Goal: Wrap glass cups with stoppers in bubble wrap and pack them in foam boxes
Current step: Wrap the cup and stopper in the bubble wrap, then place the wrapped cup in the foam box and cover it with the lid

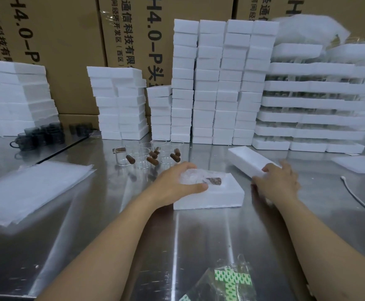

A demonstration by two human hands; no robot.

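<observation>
Hands both busy: left hand [177, 181] curls fingers and thumb round the wrapped cup [201, 180], seating it in the foam box [212, 197] on the desk [134, 224]. Just right of the foam box lies the lid [247, 158], long axis slanting away to the left. Its near end is gripped by the right hand [279, 181], the nearer one for closing.

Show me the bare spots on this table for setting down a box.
Bare steel lies between the forearms, from the foam box down to the plastic bag; also between the bubble wrap sheets and the left arm. Crowded: glass cups and foam stacks behind.
</observation>
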